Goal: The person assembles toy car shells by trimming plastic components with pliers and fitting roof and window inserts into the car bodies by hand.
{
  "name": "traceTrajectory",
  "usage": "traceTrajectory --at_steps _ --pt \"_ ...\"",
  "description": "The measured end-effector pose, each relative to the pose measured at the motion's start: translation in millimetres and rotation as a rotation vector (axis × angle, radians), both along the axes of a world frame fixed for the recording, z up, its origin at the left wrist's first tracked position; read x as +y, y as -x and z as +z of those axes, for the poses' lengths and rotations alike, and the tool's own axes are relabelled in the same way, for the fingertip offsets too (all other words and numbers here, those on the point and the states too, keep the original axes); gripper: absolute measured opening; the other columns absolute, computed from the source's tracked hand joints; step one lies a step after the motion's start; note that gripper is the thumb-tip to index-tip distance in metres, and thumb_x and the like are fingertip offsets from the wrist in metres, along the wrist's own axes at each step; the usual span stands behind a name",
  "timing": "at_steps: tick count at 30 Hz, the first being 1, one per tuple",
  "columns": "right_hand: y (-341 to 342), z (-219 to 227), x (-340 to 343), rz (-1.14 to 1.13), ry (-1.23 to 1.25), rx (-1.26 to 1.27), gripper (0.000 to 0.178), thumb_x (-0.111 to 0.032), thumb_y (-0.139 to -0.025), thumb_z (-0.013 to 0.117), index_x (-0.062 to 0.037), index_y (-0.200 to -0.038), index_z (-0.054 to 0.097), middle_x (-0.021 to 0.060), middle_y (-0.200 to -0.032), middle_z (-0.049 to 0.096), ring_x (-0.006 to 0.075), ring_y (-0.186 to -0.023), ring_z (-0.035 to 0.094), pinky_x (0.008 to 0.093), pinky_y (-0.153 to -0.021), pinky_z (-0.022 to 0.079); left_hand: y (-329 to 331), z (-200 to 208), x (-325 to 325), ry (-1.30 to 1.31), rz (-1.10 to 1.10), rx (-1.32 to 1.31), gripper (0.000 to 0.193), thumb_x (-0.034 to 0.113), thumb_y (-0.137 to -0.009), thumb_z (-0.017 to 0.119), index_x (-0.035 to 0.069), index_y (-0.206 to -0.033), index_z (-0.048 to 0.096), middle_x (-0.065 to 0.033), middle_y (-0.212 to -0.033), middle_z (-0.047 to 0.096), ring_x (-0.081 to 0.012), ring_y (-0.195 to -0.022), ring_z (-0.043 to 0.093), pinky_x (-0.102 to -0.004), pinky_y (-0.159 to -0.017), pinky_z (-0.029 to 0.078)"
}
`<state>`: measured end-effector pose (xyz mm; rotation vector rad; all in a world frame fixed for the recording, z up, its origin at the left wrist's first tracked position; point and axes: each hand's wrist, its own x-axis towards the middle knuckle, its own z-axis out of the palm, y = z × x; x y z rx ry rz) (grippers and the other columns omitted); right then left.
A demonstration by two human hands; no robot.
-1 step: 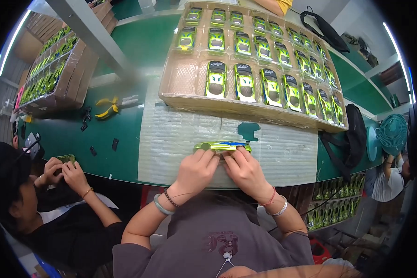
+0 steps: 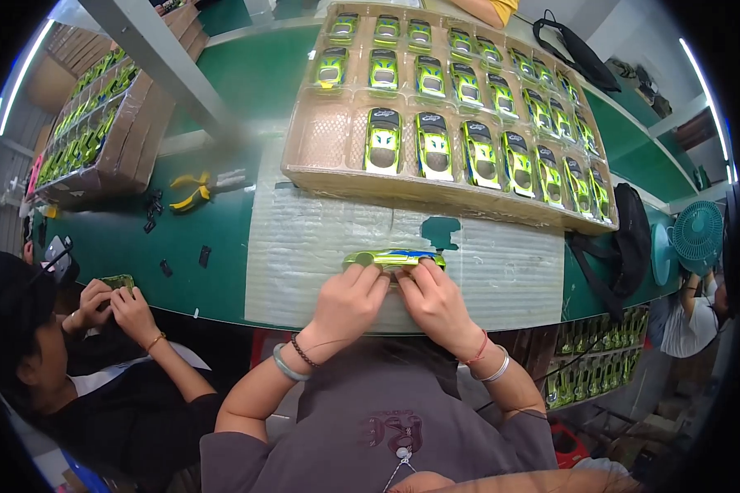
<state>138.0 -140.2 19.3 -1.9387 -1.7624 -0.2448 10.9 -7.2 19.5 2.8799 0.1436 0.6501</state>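
Observation:
A lime-green toy car body [image 2: 396, 258] with a blue side marking is held side-on above the padded mat [image 2: 304, 267] near the table's front edge. Its left end is gripped by the fingers of my left hand [image 2: 349, 304]. At the right end, my right hand [image 2: 436, 304] has its fingers closed on the same body. The fingertips are tucked at its lower side, so what they touch underneath is hidden. Just beyond the mat's middle stands a shallow cardboard tray [image 2: 436, 195] with rows of similar green car bodies [image 2: 433, 146]; its front left compartment holds none.
Yellow-handled pliers [image 2: 191, 194] and small black parts [image 2: 205, 255] lie on the green table to the left. Another tray [image 2: 131, 164] of car bodies stands behind them. A co-worker's hands [image 2: 115, 302] work at the left. A black bag [image 2: 621, 246] and a fan [image 2: 697, 234] are right.

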Motion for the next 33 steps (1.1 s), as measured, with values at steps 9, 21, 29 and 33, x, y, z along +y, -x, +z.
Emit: traceTrajectory --at_steps 9,21,29,33 --pt "-4 -8 4 0.050 -0.007 -0.072 0.014 -0.010 -0.069 0.057 -0.0015 -0.080 0.059 0.0093 -0.081 0.050 0.0234 -0.079 0.054 0.0333 -0.066 0.047 -8 0 7 -0.213 -0.179 -0.017 0.018 0.013 -0.073 0.057 0.001 -0.084 0.062 -0.0079 -0.082 0.053 -0.0225 -0.083 0.052 -0.0329 -0.073 0.045" --pt "-19 -7 4 0.152 0.008 -0.063 0.016 -0.009 -0.070 0.059 0.0000 -0.083 0.060 0.0093 -0.083 0.051 0.0242 -0.078 0.053 0.0387 -0.073 0.046 -13 -3 11 -0.076 -0.285 -0.012 0.018 0.007 -0.068 0.058 -0.004 -0.081 0.061 -0.0133 -0.084 0.057 -0.0276 -0.081 0.054 -0.0365 -0.075 0.048" --pt "-4 18 -7 -0.152 -0.229 0.687 0.095 -0.015 -0.069 0.083 -0.0003 -0.146 0.028 0.0162 -0.135 0.045 0.0292 -0.117 0.053 0.0394 -0.104 0.040 -6 2 11 1.604 0.070 -0.010 0.018 0.012 -0.097 0.055 -0.001 -0.108 0.062 -0.0054 -0.107 0.063 -0.0113 -0.097 0.059 -0.0291 -0.080 0.047" --pt "21 -2 2 -0.175 -0.134 0.984 0.091 -0.012 -0.075 0.078 0.0025 -0.147 0.025 0.0184 -0.135 0.046 0.0305 -0.125 0.048 0.0397 -0.103 0.041 -13 -6 -13 2.149 -0.121 -0.235 0.029 0.010 -0.099 0.051 0.000 -0.126 0.051 -0.0080 -0.119 0.059 -0.0153 -0.106 0.057 -0.0321 -0.094 0.046"
